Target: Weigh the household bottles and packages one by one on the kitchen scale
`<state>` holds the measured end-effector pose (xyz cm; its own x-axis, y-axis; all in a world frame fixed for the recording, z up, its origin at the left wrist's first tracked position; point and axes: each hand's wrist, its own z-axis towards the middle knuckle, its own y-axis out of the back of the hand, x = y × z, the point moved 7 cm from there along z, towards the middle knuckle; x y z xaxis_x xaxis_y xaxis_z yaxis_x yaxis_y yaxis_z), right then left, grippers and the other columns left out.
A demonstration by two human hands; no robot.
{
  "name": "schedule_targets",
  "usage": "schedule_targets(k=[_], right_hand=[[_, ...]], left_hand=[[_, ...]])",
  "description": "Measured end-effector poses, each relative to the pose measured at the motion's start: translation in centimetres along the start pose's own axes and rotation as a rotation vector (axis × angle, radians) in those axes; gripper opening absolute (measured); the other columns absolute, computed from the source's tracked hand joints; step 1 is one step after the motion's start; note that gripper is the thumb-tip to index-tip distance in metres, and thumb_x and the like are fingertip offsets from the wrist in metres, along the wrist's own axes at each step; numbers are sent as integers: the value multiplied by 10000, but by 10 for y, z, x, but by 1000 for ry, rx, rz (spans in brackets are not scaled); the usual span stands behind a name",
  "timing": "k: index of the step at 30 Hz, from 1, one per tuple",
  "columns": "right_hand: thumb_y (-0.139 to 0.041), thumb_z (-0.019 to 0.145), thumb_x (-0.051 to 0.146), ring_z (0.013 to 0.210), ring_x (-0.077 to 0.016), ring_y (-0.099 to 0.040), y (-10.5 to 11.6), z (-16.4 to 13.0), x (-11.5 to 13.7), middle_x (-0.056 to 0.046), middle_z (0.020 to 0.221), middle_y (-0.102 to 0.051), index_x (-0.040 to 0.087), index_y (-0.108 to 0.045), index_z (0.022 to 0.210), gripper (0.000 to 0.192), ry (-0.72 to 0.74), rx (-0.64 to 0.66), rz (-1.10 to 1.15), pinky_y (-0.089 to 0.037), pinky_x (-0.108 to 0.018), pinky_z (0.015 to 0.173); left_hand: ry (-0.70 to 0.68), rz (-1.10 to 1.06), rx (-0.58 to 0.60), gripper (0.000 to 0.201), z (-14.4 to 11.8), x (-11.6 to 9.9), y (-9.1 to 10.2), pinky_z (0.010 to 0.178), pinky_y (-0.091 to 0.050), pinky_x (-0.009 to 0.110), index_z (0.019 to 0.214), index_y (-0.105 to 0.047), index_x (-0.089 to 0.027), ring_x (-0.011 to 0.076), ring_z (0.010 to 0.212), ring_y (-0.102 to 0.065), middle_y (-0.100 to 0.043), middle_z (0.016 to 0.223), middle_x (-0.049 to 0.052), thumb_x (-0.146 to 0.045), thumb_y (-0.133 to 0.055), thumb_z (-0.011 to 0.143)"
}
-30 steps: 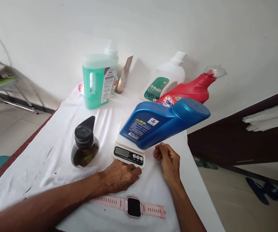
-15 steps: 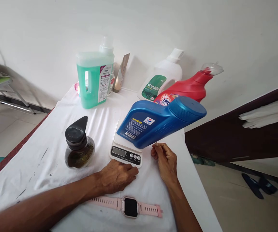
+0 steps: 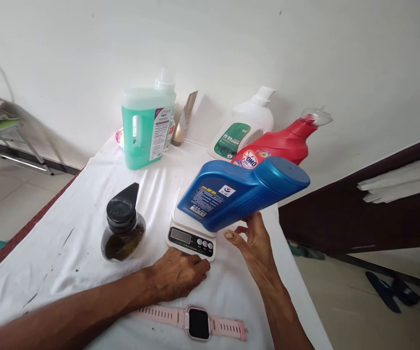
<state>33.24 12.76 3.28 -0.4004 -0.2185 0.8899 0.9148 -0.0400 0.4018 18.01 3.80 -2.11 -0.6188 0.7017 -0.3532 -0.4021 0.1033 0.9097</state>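
Note:
A blue plastic bottle point(image 3: 228, 192) with a screw cap stands on the white kitchen scale point(image 3: 192, 243), its neck leaning to the right. My left hand point(image 3: 180, 274) rests closed on the cloth against the scale's front edge, knuckles up; its curled fingertips are hidden. Just below the bottle's right side is my right hand point(image 3: 255, 248), thumb and fingers apart, with some fingertips partly behind the bottle. Whether they touch it I cannot tell. Close in front of my left wrist lies a pink smartwatch point(image 3: 198, 323).
Left of the scale sits a clear pump bottle point(image 3: 124, 233) with a black top. Behind stand a green detergent jug point(image 3: 140, 129), a brown-gold tube point(image 3: 185, 119), a white bottle point(image 3: 244, 121) and a red OMO bottle point(image 3: 279, 143). White cloth point(image 3: 67, 272) covers the table.
My right hand has opened from a loose pinch and moved up toward the underside of the blue bottle. The whole view has shifted slightly; my left hand stays at the scale.

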Motion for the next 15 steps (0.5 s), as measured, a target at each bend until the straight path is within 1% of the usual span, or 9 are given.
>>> schedule_targets(k=[1,3,5,6,8,10,12,15], right_hand=[[-872,662,609,1091,-283,-637,-1,3,8,-73,1222,-683,274,-601,1255,733,9,-15,-17,-519,-365,794],[-894,655,569,1037,-267,-651,-6,8,22,-65,1177,-707,268,-610,1259,732,22,-48,25,-539,-379,825],[-920,641,528,1025,-277,-681,-9,12,32,-73,1146,-736,252,-639,1237,714,1,-79,91,-567,-406,861],[-930,633,517,1012,-291,-698,-11,14,35,-83,1118,-752,238,-670,1193,678,-33,-89,93,-580,-421,856],[-946,607,505,949,-316,-726,-12,17,36,-96,1037,-781,215,-727,1084,600,-131,-87,31,-602,-441,807],[-956,591,490,904,-323,-741,-12,20,38,-98,1002,-795,206,-756,1042,570,-193,-56,-16,-616,-442,760],[-961,592,461,888,-312,-746,-12,24,41,-86,1005,-799,210,-763,1055,563,-185,-19,-12,-624,-420,728],[-962,592,452,778,-276,-728,-9,26,44,-55,891,-787,211,-757,973,495,-144,-50,-22,-605,-371,628]], left_hand=[[2,2,-6,134,0,0,0,627,-394,324,932,-615,-174,185,727,-629,-718,854,33,-216,-530,1027],[0,2,-18,124,0,0,1,619,-385,331,925,-604,-178,189,731,-637,-720,855,27,-219,-542,1024],[-2,-2,-16,114,0,0,0,608,-377,337,925,-595,-181,192,734,-645,-726,863,24,-223,-549,1021],[0,-3,-9,109,0,0,0,602,-374,338,928,-591,-182,193,735,-649,-729,868,23,-226,-551,1020],[10,-10,10,104,0,1,-1,589,-367,339,933,-584,-185,194,733,-654,-733,874,22,-233,-551,1019],[21,-23,16,97,1,2,-1,579,-363,338,938,-573,-188,191,728,-655,-730,869,21,-237,-551,1019],[24,-37,14,91,1,3,-1,575,-367,338,938,-561,-192,189,727,-654,-724,864,23,-233,-549,1019],[25,-47,23,85,1,3,-2,575,-382,340,945,-549,-198,191,735,-654,-724,880,23,-237,-551,1020]])
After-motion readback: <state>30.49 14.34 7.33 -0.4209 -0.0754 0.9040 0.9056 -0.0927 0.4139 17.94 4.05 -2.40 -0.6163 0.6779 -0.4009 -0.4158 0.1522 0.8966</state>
